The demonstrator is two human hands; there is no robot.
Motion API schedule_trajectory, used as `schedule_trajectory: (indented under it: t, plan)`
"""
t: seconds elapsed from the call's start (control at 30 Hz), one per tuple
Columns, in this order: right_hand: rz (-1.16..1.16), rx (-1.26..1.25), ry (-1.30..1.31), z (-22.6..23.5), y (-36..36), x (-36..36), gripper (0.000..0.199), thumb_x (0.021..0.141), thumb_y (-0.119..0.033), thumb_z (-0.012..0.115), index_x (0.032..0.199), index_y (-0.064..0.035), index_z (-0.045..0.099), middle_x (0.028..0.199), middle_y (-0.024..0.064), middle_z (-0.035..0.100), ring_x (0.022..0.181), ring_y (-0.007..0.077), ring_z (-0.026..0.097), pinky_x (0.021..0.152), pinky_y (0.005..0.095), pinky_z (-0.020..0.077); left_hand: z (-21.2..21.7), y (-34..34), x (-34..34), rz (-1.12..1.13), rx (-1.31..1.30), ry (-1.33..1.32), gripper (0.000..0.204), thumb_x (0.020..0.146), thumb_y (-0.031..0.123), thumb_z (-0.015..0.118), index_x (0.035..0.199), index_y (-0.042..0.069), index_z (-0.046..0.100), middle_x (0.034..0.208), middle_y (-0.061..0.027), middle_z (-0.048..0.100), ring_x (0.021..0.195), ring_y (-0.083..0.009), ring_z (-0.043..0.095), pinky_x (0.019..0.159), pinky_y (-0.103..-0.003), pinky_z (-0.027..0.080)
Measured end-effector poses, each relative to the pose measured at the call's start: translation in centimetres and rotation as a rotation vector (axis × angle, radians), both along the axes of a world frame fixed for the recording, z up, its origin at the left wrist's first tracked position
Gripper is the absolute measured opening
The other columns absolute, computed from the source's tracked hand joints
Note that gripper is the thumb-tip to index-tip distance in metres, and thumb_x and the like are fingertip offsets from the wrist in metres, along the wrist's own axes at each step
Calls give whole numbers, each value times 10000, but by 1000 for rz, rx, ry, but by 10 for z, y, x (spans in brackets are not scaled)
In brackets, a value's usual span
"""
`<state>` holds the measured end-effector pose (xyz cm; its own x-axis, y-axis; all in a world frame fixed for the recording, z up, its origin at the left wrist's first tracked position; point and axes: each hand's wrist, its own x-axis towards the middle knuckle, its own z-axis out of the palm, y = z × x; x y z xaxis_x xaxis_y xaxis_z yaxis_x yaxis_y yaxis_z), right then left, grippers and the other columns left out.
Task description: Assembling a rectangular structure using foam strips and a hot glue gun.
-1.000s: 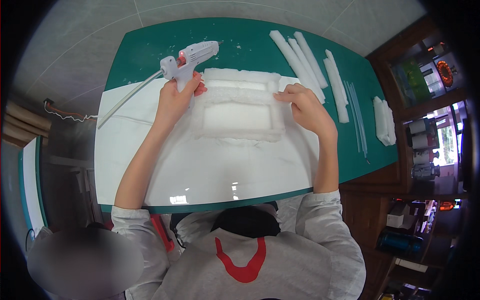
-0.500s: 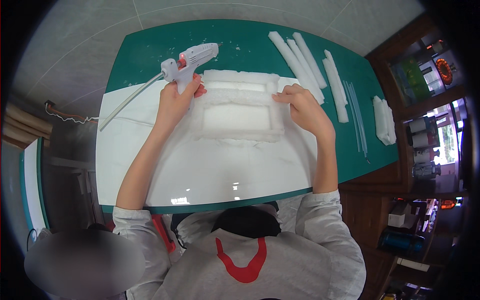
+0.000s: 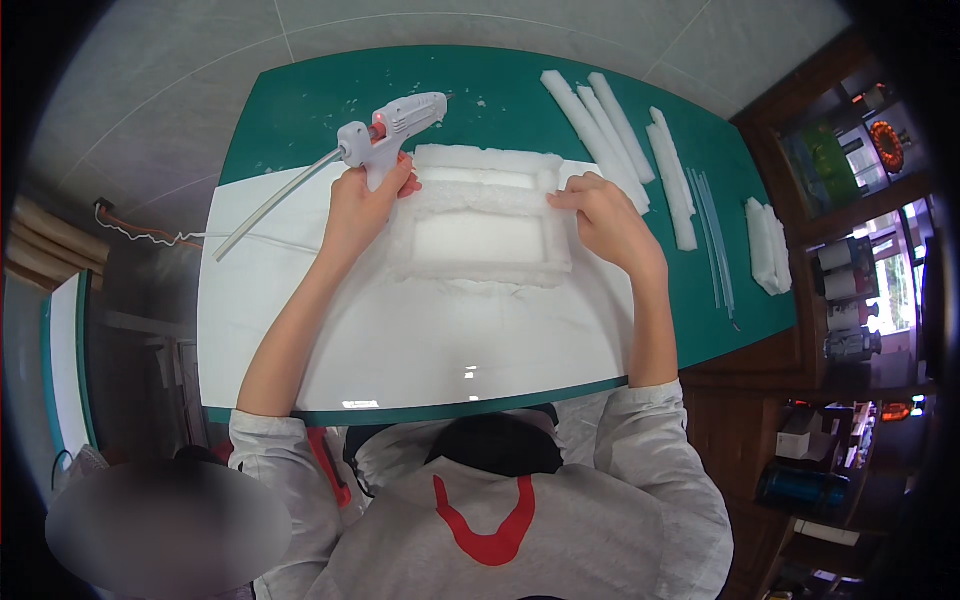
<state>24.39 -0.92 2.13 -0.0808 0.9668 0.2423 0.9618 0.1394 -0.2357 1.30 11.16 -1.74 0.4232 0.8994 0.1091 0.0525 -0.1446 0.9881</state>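
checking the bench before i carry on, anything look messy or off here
Only small things: white foam crumbs lie scattered on the green table beyond the glue gun, and the foam frame has rough, ragged edges. Nothing spilled or tipped.

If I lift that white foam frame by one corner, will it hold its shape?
Probably light: the white foam frame looks like thin, crumbly-edged strips. It may flex or split at the joints. Both the left hand and right hand steady it, so support two sides.

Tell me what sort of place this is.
Probably a home or small workshop craft table: a white glue gun and spare white foam strips lie on a green table, with cluttered wooden shelves beside it.
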Motion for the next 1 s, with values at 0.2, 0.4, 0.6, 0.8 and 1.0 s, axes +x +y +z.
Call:
schedule_trajectory:
  t: [0.2, 0.4, 0.6, 0.8, 1.0]
  plan:
    - [31, 6, 10, -2, -4, 7, 332, 630, 129, 431, 890, 10, 600, 860, 148, 564, 798, 270, 516, 735, 311, 413, 3, 3, 2, 1, -63, -124, 253, 810, 195, 508, 910, -37, 510, 811, -108, 566, 705, -154, 590, 642, -224, 464]
    - [11, 328, 151, -1, -43, -1, 299, 702, 50, 459, 984, -6, 542, 987, 131, 543, 899, 261, 518, 784, 293, 410, 14, -8, -22, 77, 8, -242, 248, 813, 187, 501, 943, -23, 478, 827, -124, 560, 668, -152, 585, 633, -238, 477]
    - [-203, -15, 849, -37, -72, 5, 323, 773, -63, 491, 1093, -33, 456, 1068, 124, 503, 986, 204, 483, 824, 290, 394, 15, -20, -51, 18, -75, -334, 214, 828, 185, 461, 941, 3, 465, 821, -130, 546, 500, -111, 494, 653, -306, 495]
    - [-345, -277, 1550, -50, -73, -8, 515, 801, -152, 512, 1242, -58, 262, 1224, 154, 339, 1073, 202, 397, 846, 298, 374, 12, -27, -55, -251, -136, -141, 188, 835, 190, 444, 921, 28, 486, 778, -101, 553, 495, -99, 477, 567, -248, 443]
    - [-332, -199, 1774, -55, -70, -8, 515, 797, -128, 520, 1232, -22, 264, 1145, 129, 416, 1022, 183, 431, 802, 272, 385, 5, -33, -51, -337, -133, -100, 184, 831, 190, 436, 915, 36, 493, 750, -94, 555, 477, -105, 464, 521, -230, 399]
